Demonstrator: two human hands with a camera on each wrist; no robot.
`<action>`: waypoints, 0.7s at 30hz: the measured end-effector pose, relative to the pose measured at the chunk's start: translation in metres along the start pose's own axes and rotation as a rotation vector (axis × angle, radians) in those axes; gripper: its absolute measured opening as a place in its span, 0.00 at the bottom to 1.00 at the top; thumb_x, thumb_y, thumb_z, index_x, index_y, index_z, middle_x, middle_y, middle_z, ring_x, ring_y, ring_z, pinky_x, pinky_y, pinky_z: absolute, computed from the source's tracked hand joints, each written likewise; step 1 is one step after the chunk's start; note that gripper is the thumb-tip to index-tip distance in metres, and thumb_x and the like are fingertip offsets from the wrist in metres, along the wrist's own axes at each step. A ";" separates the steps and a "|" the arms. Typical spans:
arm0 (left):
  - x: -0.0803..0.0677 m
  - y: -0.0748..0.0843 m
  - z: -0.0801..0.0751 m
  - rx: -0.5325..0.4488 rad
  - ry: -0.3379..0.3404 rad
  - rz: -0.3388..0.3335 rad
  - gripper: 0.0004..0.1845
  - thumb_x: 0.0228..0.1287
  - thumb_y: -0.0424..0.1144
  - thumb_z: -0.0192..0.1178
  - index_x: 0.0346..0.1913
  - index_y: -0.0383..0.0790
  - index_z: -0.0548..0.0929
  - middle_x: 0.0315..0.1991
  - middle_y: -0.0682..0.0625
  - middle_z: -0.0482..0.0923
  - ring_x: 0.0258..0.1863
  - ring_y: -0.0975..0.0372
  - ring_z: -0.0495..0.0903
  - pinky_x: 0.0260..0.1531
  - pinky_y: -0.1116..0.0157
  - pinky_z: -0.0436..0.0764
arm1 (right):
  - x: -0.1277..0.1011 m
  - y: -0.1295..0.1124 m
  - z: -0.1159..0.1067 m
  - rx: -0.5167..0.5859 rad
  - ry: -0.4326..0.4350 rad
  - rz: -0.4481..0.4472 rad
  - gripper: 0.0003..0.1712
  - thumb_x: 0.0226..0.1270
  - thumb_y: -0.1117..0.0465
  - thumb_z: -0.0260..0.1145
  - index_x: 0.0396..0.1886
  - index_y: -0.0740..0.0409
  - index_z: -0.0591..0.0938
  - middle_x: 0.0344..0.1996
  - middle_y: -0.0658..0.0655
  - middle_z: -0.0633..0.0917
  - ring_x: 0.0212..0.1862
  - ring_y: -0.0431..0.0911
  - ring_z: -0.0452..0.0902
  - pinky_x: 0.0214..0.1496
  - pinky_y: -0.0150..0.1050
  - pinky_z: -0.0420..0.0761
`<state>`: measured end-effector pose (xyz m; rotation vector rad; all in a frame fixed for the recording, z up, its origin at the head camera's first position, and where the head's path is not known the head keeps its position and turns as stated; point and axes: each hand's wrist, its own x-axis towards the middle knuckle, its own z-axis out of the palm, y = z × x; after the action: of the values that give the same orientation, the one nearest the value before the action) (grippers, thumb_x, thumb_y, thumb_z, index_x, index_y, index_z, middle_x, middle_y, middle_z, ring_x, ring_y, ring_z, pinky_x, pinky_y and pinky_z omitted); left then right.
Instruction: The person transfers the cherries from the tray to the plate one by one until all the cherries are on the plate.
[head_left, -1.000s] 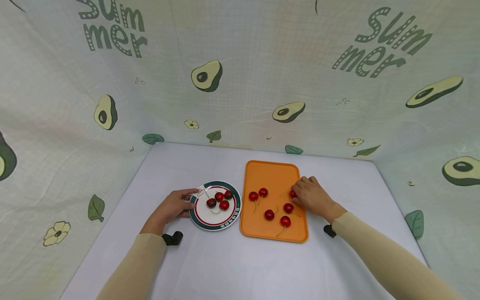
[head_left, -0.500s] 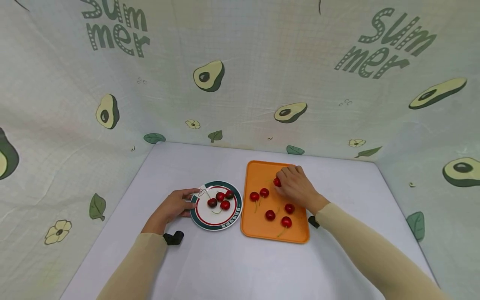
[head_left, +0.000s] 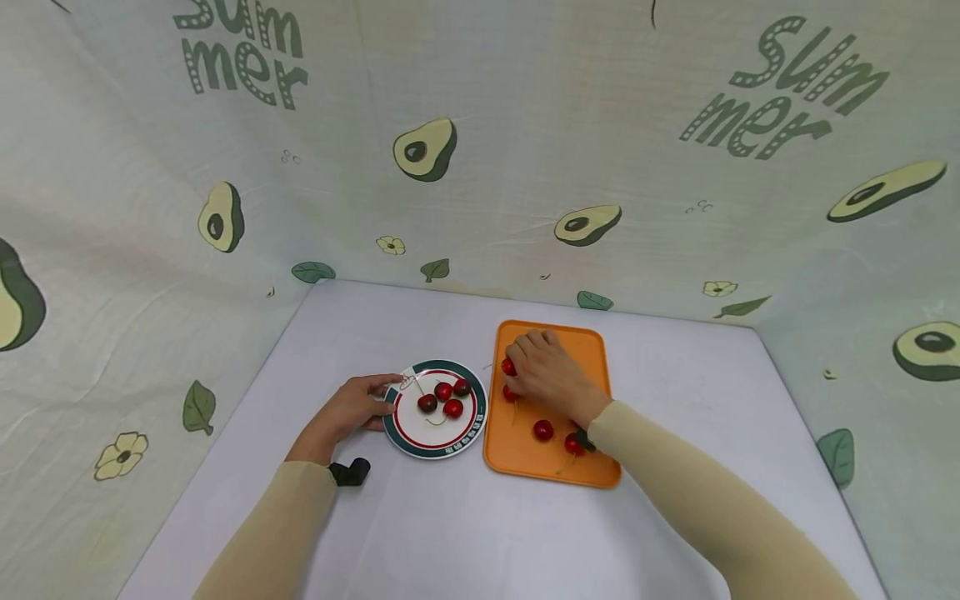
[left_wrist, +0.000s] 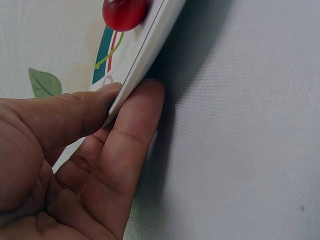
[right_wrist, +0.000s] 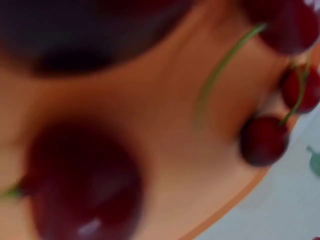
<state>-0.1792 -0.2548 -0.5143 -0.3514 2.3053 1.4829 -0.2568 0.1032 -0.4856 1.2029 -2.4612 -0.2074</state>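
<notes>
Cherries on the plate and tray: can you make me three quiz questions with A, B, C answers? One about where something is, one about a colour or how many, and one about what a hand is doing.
1. Where is the plate compared with the tray?
A. On top of it
B. Beside it, on the side of the left hand
C. Behind it, by the cloth wall

2. How many cherries lie on the plate?
A. Four
B. One
C. Nine

3. What is the left hand doing?
A. Lying flat on the tray
B. Hanging in the air
C. Holding the plate's rim

Answers:
1. B: the head view shows the plate next to the orange tray, on the left-hand side.
2. A: four cherries show together on the plate.
3. C: the left wrist view shows thumb and fingers pinching the plate's edge.
</notes>
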 end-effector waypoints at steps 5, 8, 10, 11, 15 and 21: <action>0.000 0.001 0.000 0.002 -0.003 0.002 0.31 0.69 0.27 0.66 0.74 0.47 0.78 0.58 0.39 0.73 0.36 0.57 0.83 0.36 0.64 0.89 | 0.017 -0.025 -0.006 0.004 -0.032 -0.055 0.22 0.78 0.42 0.63 0.50 0.57 0.79 0.41 0.55 0.77 0.48 0.52 0.71 0.52 0.46 0.72; 0.001 0.001 0.000 0.002 -0.004 0.006 0.31 0.69 0.27 0.66 0.74 0.47 0.78 0.58 0.39 0.73 0.36 0.57 0.83 0.36 0.64 0.90 | 0.025 -0.041 -0.011 0.005 -0.035 -0.090 0.23 0.79 0.41 0.62 0.51 0.56 0.79 0.42 0.54 0.79 0.49 0.51 0.72 0.53 0.45 0.73; 0.001 0.001 0.000 -0.002 -0.006 0.006 0.31 0.69 0.27 0.66 0.74 0.47 0.77 0.58 0.38 0.73 0.36 0.57 0.83 0.36 0.64 0.90 | 0.029 -0.051 -0.013 0.018 -0.031 -0.112 0.23 0.78 0.41 0.62 0.52 0.56 0.79 0.44 0.54 0.80 0.49 0.50 0.72 0.53 0.44 0.73; 0.001 0.001 0.000 -0.002 -0.007 0.006 0.31 0.69 0.27 0.66 0.74 0.46 0.77 0.58 0.38 0.73 0.36 0.57 0.83 0.36 0.64 0.90 | 0.032 -0.056 -0.013 0.024 -0.028 -0.122 0.23 0.78 0.40 0.63 0.53 0.55 0.80 0.44 0.53 0.80 0.49 0.50 0.72 0.53 0.43 0.73; 0.001 0.002 0.000 0.014 -0.004 0.004 0.31 0.69 0.27 0.66 0.74 0.47 0.77 0.59 0.38 0.73 0.35 0.57 0.83 0.36 0.65 0.89 | 0.039 -0.074 -0.014 0.052 -0.030 -0.157 0.24 0.78 0.40 0.63 0.55 0.55 0.80 0.47 0.53 0.82 0.51 0.49 0.72 0.56 0.43 0.74; -0.001 0.008 -0.002 0.119 0.024 0.002 0.30 0.69 0.29 0.67 0.72 0.47 0.80 0.59 0.38 0.76 0.35 0.57 0.81 0.34 0.66 0.88 | 0.046 -0.093 -0.013 0.068 -0.045 -0.186 0.24 0.78 0.40 0.61 0.58 0.53 0.79 0.49 0.52 0.81 0.54 0.48 0.72 0.59 0.41 0.74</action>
<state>-0.1814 -0.2530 -0.5068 -0.3353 2.4002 1.3413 -0.2096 0.0102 -0.4889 1.4726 -2.4120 -0.2051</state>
